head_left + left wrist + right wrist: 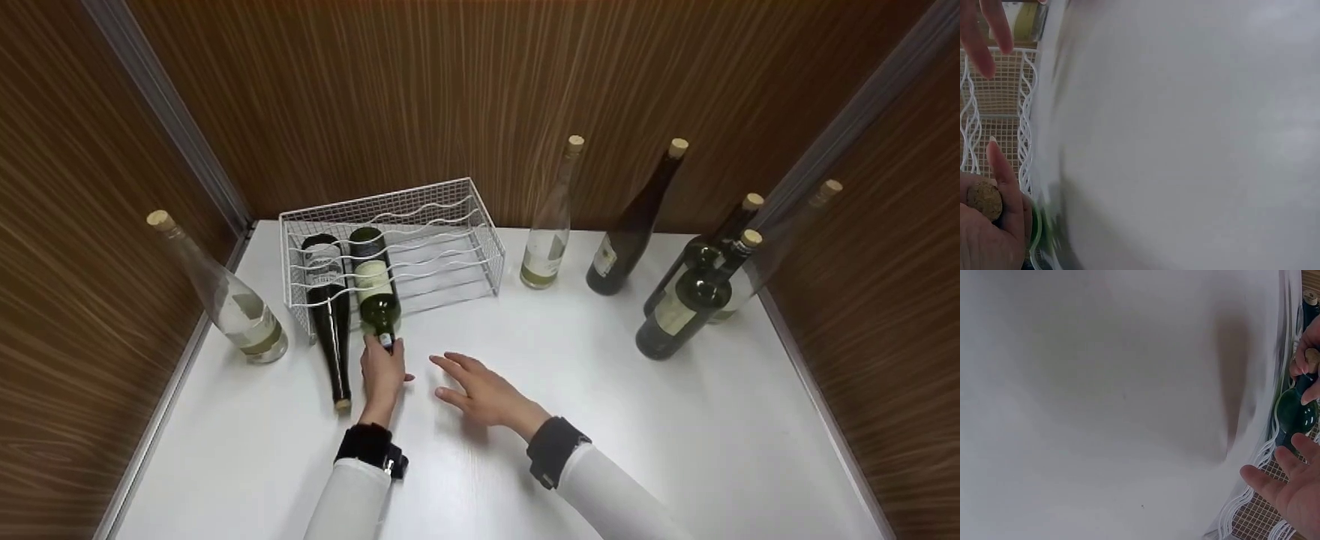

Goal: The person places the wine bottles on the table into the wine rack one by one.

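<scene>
My left hand (382,371) grips the neck of a green wine bottle (377,289) that lies in the white wire rack (442,277), its neck toward me. In the left wrist view the cork (985,201) shows between the fingers of that hand. Left of it, a dark slender bottle (334,330) also lies in the rack, its corked end sticking out over the table. My right hand (484,391) hovers to the right of the left hand, fingers spread and holding nothing; the right wrist view shows its fingers (1264,484) apart from the green bottle.
A clear bottle (251,322) stands left of the rack. To its right stand another clear bottle (544,255) and a dark tall bottle (616,255). Several more bottles, among them a green one (679,315), cluster at the right. Wood-grain panels (420,90) enclose the white table (480,480).
</scene>
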A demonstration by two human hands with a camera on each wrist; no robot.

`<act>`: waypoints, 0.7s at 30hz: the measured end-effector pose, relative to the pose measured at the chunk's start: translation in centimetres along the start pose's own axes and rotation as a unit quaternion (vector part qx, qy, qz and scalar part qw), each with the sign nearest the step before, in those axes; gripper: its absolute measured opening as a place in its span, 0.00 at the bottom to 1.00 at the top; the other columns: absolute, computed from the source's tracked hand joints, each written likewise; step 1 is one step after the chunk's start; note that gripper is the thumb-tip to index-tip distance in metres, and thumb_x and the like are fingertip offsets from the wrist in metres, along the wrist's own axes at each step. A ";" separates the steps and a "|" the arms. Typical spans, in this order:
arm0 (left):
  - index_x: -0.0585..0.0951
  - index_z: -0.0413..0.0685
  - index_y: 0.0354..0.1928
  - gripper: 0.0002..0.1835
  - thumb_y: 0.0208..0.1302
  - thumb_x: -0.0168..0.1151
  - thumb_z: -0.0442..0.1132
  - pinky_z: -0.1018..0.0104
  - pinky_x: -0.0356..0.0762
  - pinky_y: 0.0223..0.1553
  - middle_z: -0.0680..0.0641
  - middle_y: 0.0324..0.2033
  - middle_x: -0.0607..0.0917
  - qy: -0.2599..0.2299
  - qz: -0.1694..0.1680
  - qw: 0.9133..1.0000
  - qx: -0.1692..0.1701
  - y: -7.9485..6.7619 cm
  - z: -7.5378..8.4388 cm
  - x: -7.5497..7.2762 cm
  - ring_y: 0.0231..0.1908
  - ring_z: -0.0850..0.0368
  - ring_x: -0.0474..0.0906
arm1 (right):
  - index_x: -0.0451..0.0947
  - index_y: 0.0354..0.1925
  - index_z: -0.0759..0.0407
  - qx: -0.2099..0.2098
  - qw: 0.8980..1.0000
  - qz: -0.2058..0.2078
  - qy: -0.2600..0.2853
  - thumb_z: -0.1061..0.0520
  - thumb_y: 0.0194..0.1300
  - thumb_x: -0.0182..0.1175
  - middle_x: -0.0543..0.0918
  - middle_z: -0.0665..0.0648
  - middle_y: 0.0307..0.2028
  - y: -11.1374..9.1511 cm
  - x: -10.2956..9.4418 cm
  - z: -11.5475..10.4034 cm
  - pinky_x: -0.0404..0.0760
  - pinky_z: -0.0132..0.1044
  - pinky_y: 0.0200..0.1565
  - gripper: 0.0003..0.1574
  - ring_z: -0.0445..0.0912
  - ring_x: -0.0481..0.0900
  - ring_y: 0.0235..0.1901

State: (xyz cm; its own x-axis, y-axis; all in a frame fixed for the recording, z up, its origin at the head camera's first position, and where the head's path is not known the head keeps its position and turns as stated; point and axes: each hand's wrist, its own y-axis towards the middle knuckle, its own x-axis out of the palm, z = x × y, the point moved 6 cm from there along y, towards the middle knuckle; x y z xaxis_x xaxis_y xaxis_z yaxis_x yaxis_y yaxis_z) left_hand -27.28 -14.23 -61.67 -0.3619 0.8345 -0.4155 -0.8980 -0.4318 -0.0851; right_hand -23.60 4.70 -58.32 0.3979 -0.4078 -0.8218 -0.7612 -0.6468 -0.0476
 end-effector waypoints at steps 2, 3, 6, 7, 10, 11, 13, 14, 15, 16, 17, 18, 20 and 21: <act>0.65 0.33 0.59 0.23 0.71 0.58 0.39 0.60 0.80 0.23 0.29 0.44 0.79 0.021 0.011 1.000 0.004 -0.1 0.2 -0.1 0.11 0.54 0.79 | 0.53 0.76 0.40 0.001 1.000 -0.001 0.001 0.30 0.74 0.41 0.60 0.57 0.72 0.0 0.0 0.0 0.64 0.51 0.66 0.39 0.53 0.59 0.70; 0.65 0.34 0.61 0.24 0.70 0.58 0.39 0.59 0.80 0.26 0.30 0.44 0.80 0.032 0.015 0.999 0.006 -0.1 0.2 -0.1 0.12 0.53 0.79 | 0.53 0.76 0.40 0.002 1.000 -0.001 0.001 0.30 0.74 0.41 0.60 0.57 0.72 -0.1 0.0 0.1 0.64 0.50 0.66 0.39 0.53 0.58 0.70; 0.63 0.35 0.65 0.27 0.70 0.59 0.38 0.54 0.80 0.32 0.31 0.46 0.79 0.060 0.023 0.998 0.015 -0.2 0.4 -0.2 0.17 0.49 0.80 | 0.53 0.76 0.40 0.003 1.000 0.000 0.001 0.31 0.74 0.41 0.59 0.57 0.72 -0.1 0.0 0.2 0.64 0.50 0.66 0.39 0.53 0.58 0.70; 0.62 0.34 0.66 0.28 0.70 0.59 0.38 0.52 0.80 0.34 0.31 0.46 0.79 0.068 0.026 0.997 0.022 -0.3 0.5 -0.2 0.20 0.47 0.81 | 0.53 0.76 0.40 0.003 1.000 0.000 0.002 0.31 0.74 0.42 0.60 0.57 0.72 -0.2 0.0 0.1 0.64 0.50 0.66 0.39 0.53 0.58 0.70; 0.62 0.32 0.66 0.29 0.69 0.60 0.37 0.47 0.78 0.39 0.30 0.46 0.79 0.093 0.035 0.994 0.044 -0.4 0.9 -0.3 0.31 0.37 0.81 | 0.53 0.76 0.41 0.001 1.000 0.000 0.004 0.31 0.74 0.42 0.59 0.58 0.72 -0.2 0.0 0.0 0.64 0.51 0.66 0.39 0.54 0.59 0.70; 0.62 0.31 0.66 0.29 0.69 0.60 0.36 0.45 0.77 0.40 0.30 0.46 0.79 0.099 0.037 0.993 0.050 -0.4 1.0 -0.4 0.34 0.35 0.81 | 0.53 0.76 0.41 0.001 1.000 -0.001 0.006 0.31 0.74 0.41 0.59 0.58 0.72 -0.2 -0.1 0.0 0.64 0.51 0.66 0.39 0.54 0.59 0.70; 0.62 0.29 0.65 0.29 0.68 0.60 0.35 0.42 0.76 0.42 0.29 0.46 0.79 0.113 0.043 0.991 0.062 -0.5 1.2 -0.3 0.40 0.30 0.79 | 0.53 0.76 0.41 0.005 1.000 -0.003 0.006 0.30 0.74 0.41 0.59 0.58 0.72 -0.3 0.0 0.0 0.64 0.51 0.66 0.40 0.53 0.59 0.70; 0.62 0.29 0.65 0.30 0.68 0.61 0.35 0.40 0.75 0.43 0.28 0.46 0.79 0.118 0.043 0.990 0.065 -0.5 1.3 -0.3 0.42 0.29 0.78 | 0.52 0.76 0.40 0.007 1.000 -0.004 0.006 0.30 0.74 0.41 0.59 0.57 0.72 -0.4 0.0 0.1 0.64 0.51 0.66 0.40 0.53 0.58 0.70; 0.61 0.28 0.65 0.30 0.68 0.61 0.35 0.39 0.75 0.43 0.27 0.46 0.79 0.123 0.044 0.989 0.069 -0.5 1.3 -0.3 0.43 0.28 0.78 | 0.52 0.76 0.40 0.008 1.000 -0.004 0.007 0.30 0.74 0.40 0.59 0.57 0.72 -0.4 0.0 0.2 0.64 0.51 0.66 0.40 0.53 0.58 0.70; 0.61 0.27 0.65 0.30 0.68 0.60 0.35 0.39 0.75 0.43 0.27 0.47 0.78 0.126 0.044 0.989 0.070 -0.5 1.4 -0.2 0.44 0.28 0.78 | 0.52 0.76 0.40 0.009 1.000 -0.003 0.007 0.30 0.74 0.40 0.59 0.57 0.72 -0.4 0.0 0.3 0.64 0.50 0.66 0.40 0.53 0.58 0.70; 0.60 0.27 0.66 0.31 0.68 0.60 0.35 0.39 0.75 0.42 0.27 0.47 0.78 0.129 0.043 0.988 0.070 -0.5 1.4 -0.1 0.44 0.28 0.78 | 0.53 0.76 0.40 0.011 1.000 -0.001 0.007 0.30 0.74 0.40 0.59 0.57 0.72 -0.5 0.0 0.4 0.63 0.50 0.66 0.40 0.53 0.58 0.70; 0.60 0.27 0.66 0.31 0.68 0.60 0.35 0.39 0.75 0.42 0.27 0.48 0.78 0.133 0.042 0.988 0.070 -0.5 1.4 -0.1 0.44 0.28 0.78 | 0.53 0.76 0.40 0.011 1.000 0.001 0.008 0.30 0.74 0.40 0.59 0.57 0.72 -0.5 -0.1 0.4 0.63 0.50 0.66 0.40 0.53 0.58 0.70; 0.60 0.27 0.66 0.31 0.69 0.60 0.35 0.39 0.75 0.42 0.27 0.48 0.77 0.139 0.041 0.987 0.069 -0.6 1.4 0.0 0.43 0.28 0.78 | 0.53 0.76 0.40 0.011 1.000 0.005 0.010 0.30 0.74 0.41 0.60 0.57 0.72 -0.7 -0.2 0.6 0.63 0.51 0.66 0.40 0.53 0.58 0.70; 0.60 0.27 0.66 0.30 0.69 0.60 0.35 0.39 0.75 0.41 0.27 0.48 0.77 0.143 0.041 0.986 0.069 -0.6 1.5 0.0 0.42 0.28 0.78 | 0.53 0.76 0.40 0.012 1.000 0.007 0.011 0.30 0.74 0.41 0.60 0.57 0.72 -0.7 -0.3 0.6 0.64 0.51 0.66 0.39 0.53 0.58 0.70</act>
State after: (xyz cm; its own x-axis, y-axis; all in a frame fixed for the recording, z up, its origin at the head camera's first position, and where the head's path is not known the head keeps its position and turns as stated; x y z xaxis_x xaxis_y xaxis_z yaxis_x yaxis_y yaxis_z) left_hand -27.15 -13.50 -60.31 -0.3666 0.6595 -0.6563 -0.9014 -0.4264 0.0751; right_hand -23.48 5.64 -58.42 0.3986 -0.4308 -0.8096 -0.7781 -0.6262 -0.0499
